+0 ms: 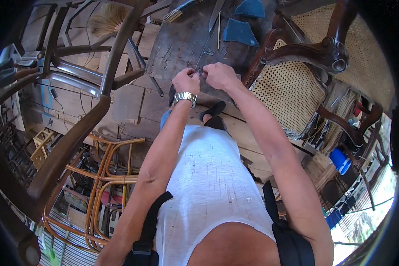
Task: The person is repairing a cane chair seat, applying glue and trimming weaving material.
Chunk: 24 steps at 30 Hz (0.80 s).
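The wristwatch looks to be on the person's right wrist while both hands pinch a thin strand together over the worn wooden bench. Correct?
Not quite. The head view shows the wristwatch on the left wrist. The rest stands: left hand and right hand pinch a thin strand over the worn wooden bench.

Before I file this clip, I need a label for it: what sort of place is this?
Most likely a furniture repair or caning workshop: a cane-seated wooden chair, bent rattan frames and a scarred wooden workbench surround the person's hands.
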Motion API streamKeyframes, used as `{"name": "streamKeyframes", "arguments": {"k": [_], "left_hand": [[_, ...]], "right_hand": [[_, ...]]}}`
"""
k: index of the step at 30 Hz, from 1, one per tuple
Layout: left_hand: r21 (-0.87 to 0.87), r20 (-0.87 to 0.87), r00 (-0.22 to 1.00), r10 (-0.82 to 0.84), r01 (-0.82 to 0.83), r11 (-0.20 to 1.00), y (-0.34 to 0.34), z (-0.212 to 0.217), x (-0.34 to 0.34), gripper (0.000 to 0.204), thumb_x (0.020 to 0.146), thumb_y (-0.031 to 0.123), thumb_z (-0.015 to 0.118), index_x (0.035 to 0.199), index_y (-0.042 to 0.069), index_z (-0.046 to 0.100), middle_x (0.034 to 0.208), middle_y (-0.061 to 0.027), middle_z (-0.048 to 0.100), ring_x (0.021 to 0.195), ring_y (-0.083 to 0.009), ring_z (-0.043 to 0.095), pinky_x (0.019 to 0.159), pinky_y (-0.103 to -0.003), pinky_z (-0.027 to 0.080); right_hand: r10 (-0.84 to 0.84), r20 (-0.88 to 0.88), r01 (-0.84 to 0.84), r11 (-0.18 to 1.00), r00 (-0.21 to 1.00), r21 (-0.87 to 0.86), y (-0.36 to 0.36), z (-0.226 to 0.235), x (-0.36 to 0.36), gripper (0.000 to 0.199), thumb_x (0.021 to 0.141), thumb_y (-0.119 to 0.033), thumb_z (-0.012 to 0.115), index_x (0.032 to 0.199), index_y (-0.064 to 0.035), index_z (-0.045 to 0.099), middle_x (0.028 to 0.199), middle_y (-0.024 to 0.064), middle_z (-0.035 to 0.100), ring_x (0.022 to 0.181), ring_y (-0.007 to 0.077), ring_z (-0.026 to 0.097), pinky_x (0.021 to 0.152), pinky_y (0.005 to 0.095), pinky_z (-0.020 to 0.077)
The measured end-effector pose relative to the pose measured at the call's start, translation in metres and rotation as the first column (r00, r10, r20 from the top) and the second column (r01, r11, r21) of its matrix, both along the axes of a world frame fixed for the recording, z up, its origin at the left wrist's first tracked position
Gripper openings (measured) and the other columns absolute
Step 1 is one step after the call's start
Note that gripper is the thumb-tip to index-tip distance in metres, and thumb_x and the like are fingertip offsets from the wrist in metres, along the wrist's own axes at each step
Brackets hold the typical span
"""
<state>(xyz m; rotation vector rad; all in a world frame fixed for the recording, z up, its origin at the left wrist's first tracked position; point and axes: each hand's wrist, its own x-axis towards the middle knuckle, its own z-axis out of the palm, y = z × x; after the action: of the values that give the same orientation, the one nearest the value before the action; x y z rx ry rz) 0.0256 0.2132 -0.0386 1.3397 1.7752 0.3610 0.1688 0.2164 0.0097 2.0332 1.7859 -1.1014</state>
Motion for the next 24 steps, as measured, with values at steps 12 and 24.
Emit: {"name": "streamKeyframes", "arguments": {"k": [12,24], "left_hand": [[-0.034,0.101,0.993,0.06,-0.057,0.998,-0.006,-0.014,0.0,0.021,0.079,0.019,0.074,0.094,0.005,0.079,0.085,-0.0105,0.077,0.077,-0.0211,0.074,0.073,-0.034,0.058],[0.04,0.086,0.996,0.037,-0.04,0.998,-0.016,-0.005,-0.016,0.023,0.08,0.024,0.073,0.095,0.008,0.079,0.093,-0.0146,0.076,0.09,-0.0294,0.073,0.085,-0.038,0.056]], "right_hand": [[0.007,0.034,-0.007,1.0,0.999,-0.005,0.0,0.001,-0.009,0.025,0.086,-0.025,0.064,0.106,-0.0145,0.073,0.107,0.0162,0.073,0.104,0.0362,0.068,0.087,0.0481,0.0553],[-0.172,0.03,0.17,0.984,0.985,0.061,-0.017,0.001,-0.021,0.024,0.09,-0.023,0.061,0.106,-0.0112,0.074,0.106,0.0174,0.073,0.102,0.0372,0.07,0.086,0.0472,0.0563]]}}
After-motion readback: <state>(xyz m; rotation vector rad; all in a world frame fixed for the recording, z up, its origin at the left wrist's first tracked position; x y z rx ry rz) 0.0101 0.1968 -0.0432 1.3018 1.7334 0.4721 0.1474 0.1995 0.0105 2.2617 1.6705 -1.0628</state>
